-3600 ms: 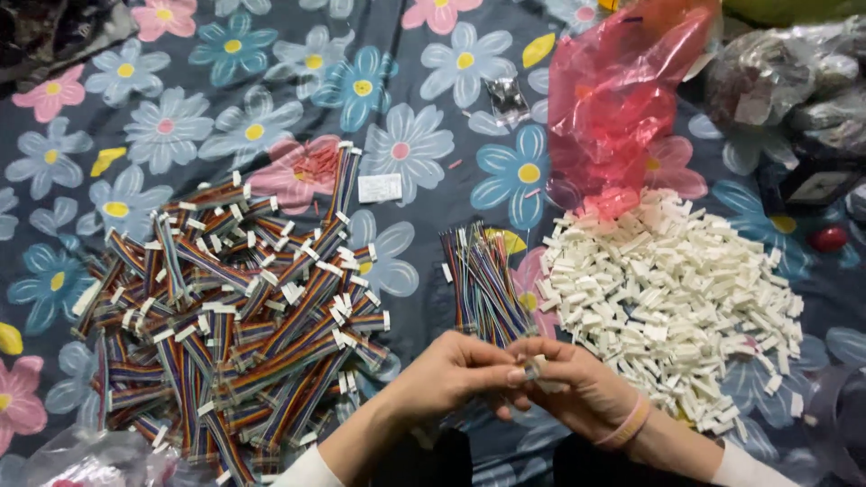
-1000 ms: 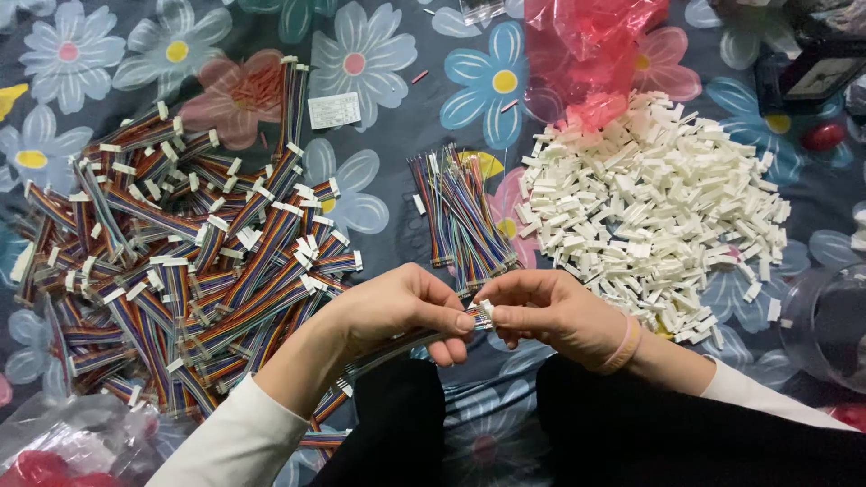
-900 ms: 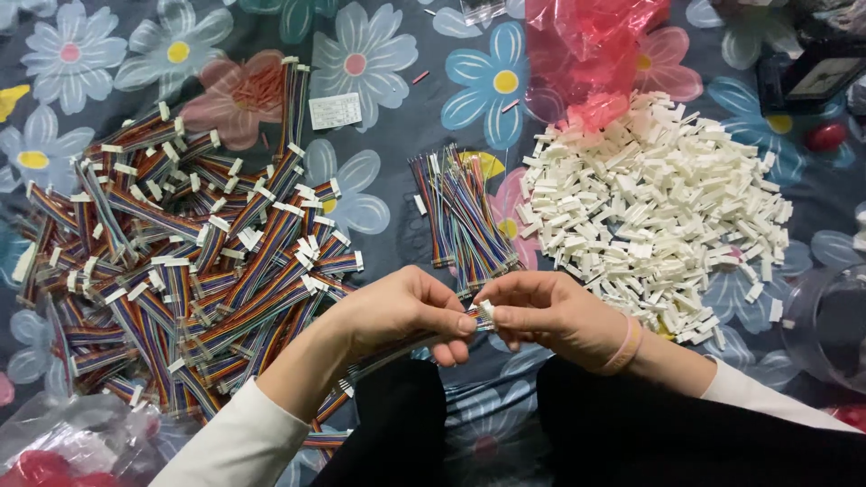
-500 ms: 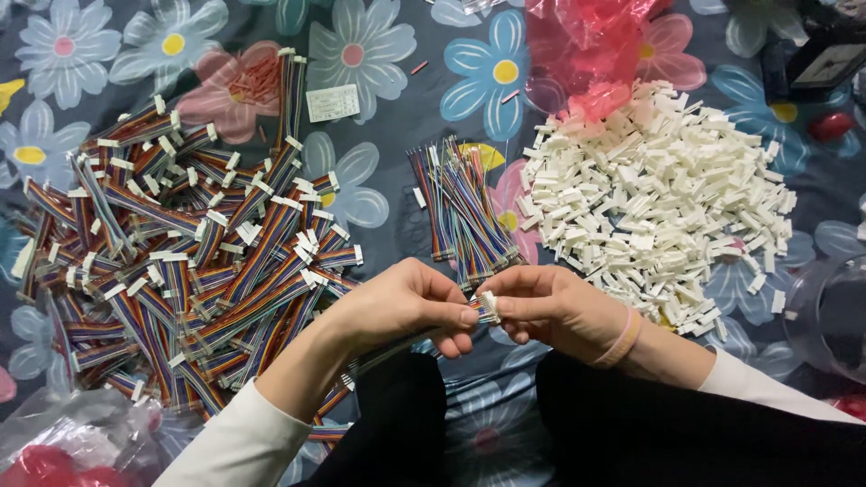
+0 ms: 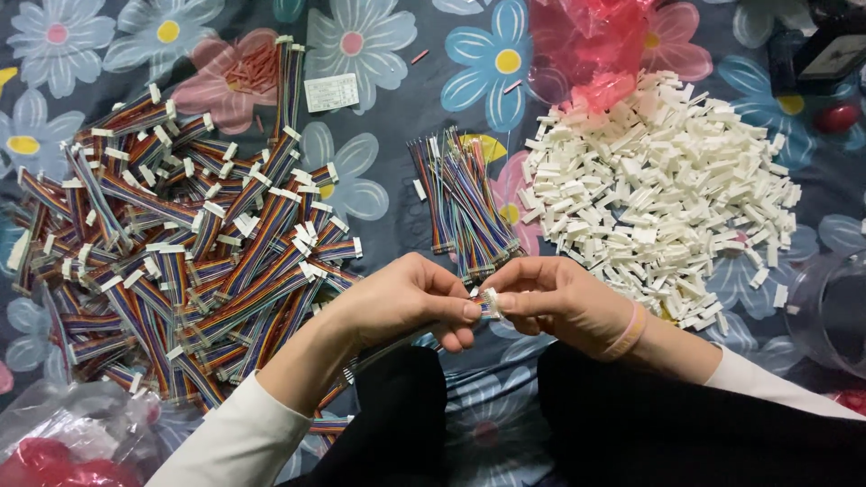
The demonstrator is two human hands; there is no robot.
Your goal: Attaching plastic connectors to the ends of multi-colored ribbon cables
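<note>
My left hand [image 5: 406, 302] and my right hand [image 5: 550, 302] meet fingertip to fingertip over my lap. Between them sits a small white plastic connector [image 5: 492, 302], pinched by my right hand. My left hand pinches a ribbon cable end against it; the cable trails down behind the left wrist and is mostly hidden. Just above the hands lies a small bundle of multicoloured ribbon cables [image 5: 465, 203]. A pink band circles my right wrist.
A big heap of rainbow ribbon cables with white ends [image 5: 180, 243] covers the left. A pile of white connectors [image 5: 667, 189] lies at right beside a pink plastic bag [image 5: 595, 54]. A flowered blue cloth [image 5: 388, 117] lies underneath; a clear container [image 5: 834, 311] stands at right.
The view has drifted slightly. Both hands stay together at the connector, with only small finger movements.
</note>
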